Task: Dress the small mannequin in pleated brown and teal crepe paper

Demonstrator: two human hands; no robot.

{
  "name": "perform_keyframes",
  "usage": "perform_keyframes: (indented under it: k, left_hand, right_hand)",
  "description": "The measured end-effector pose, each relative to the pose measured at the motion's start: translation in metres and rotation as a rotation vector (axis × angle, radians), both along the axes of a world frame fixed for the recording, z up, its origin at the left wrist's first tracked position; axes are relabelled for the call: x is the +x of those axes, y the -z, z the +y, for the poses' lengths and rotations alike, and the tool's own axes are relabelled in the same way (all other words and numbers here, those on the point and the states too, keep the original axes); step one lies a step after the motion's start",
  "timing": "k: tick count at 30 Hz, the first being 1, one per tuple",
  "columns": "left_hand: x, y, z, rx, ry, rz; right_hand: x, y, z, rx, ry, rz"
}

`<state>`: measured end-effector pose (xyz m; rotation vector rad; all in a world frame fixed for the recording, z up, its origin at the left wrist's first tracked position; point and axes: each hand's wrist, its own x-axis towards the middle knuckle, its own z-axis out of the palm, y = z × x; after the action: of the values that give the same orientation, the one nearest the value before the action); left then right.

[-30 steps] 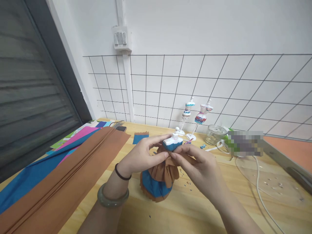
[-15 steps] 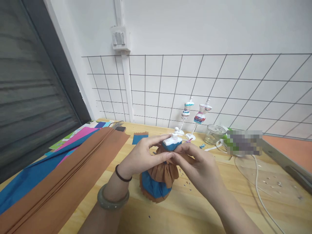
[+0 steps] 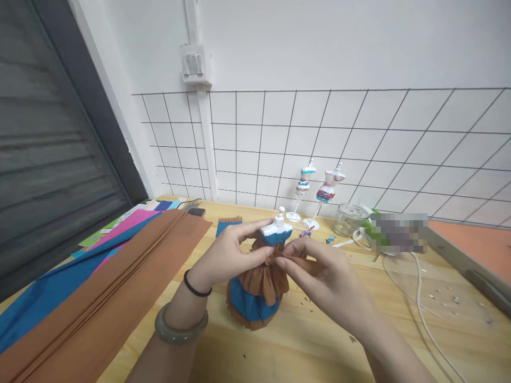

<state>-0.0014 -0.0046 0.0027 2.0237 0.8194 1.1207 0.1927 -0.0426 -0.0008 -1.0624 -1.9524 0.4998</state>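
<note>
Now, in the head view, my left hand (image 3: 225, 256) steadies the dress form (image 3: 275, 230) at near centre, while my right hand (image 3: 331, 271) pinches brown fabric (image 3: 255, 281) at its waist. My thumbs, just touching before, part slightly; the gathers seem mid-adjustment. Far right, the glass jar's (image 3: 351, 219) contents stay unclear.
</note>
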Motion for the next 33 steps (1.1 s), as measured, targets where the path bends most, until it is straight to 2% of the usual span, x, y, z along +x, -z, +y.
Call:
perform_keyframes:
  k: [12,18,26,33]
  left_hand:
    - [0.0018,-0.0015,-0.0004,0.045,-0.014,0.033]
    - [0.0003,-0.0014,-0.0022,0.059,-0.034,0.05]
    - [-0.0003,-0.0013,-0.0024,0.063,-0.019,0.072]
    - [-0.0008,-0.0017,-0.0024,0.059,-0.03,0.081]
  right_hand:
    - [-0.0025,-0.0025,-0.0003,-0.037,-0.029,0.01]
    - [-0.0008,-0.0011,0.0007,0.027,0.009,0.002]
    - [0.0012,-0.0084,-0.0005,0.002,-0.111,0.001]
    - [-0.0051,-0.0002,0.0045,0.17,0.056,0.043]
